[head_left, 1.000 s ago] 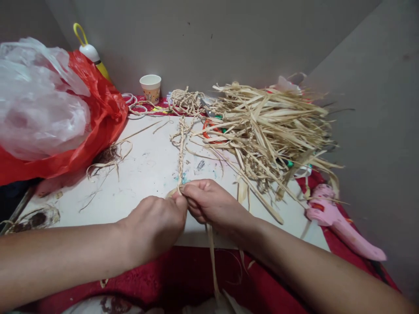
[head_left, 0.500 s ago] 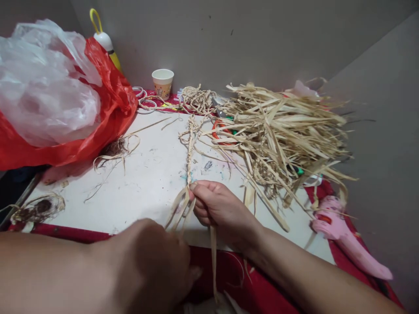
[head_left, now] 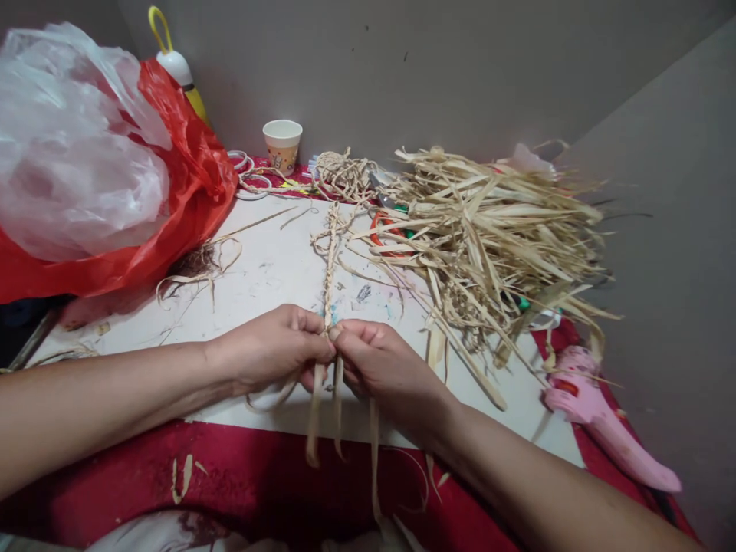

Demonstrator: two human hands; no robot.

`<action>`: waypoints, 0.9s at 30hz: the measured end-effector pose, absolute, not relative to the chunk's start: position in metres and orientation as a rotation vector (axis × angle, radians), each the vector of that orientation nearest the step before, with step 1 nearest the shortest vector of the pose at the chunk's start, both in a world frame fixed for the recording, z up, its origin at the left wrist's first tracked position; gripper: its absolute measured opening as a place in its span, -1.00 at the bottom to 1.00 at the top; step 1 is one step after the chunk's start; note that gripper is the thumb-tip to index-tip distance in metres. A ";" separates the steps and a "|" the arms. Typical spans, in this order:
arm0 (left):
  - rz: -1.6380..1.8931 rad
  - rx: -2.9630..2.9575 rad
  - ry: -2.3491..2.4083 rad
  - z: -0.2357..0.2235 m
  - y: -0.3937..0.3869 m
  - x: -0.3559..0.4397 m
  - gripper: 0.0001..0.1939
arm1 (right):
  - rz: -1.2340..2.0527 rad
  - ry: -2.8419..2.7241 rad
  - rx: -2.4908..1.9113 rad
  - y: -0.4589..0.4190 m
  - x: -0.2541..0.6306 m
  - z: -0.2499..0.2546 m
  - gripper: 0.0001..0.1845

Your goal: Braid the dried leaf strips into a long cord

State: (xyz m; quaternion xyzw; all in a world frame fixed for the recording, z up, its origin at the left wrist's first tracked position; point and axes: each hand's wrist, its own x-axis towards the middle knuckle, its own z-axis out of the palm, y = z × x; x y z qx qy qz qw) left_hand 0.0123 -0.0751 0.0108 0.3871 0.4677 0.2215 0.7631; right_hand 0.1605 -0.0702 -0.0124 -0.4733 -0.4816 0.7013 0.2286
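A pale braid of dried plant strips runs down the middle of the white board. At its lower end, my left hand and my right hand meet, both closed with thumb and fingers pinching the braid. Loose strips hang below the fingers, over the board's front edge. Another long strip dangles under my right hand. The far end of the braid lies near a coil of braided cord.
A heap of dried strips lies at the right, with a pink handled tool before it. Red and clear plastic bags fill the left. A paper cup and a yellow-and-white bottle stand at the back.
My left hand has moved from low in front, up and away from me, to the braid's end beside my right hand. My right hand has stayed nearly in place.
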 end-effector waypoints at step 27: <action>0.456 1.205 0.972 -0.003 -0.066 -0.004 -0.66 | 1.690 -1.704 -1.287 -0.067 0.166 -0.016 -0.70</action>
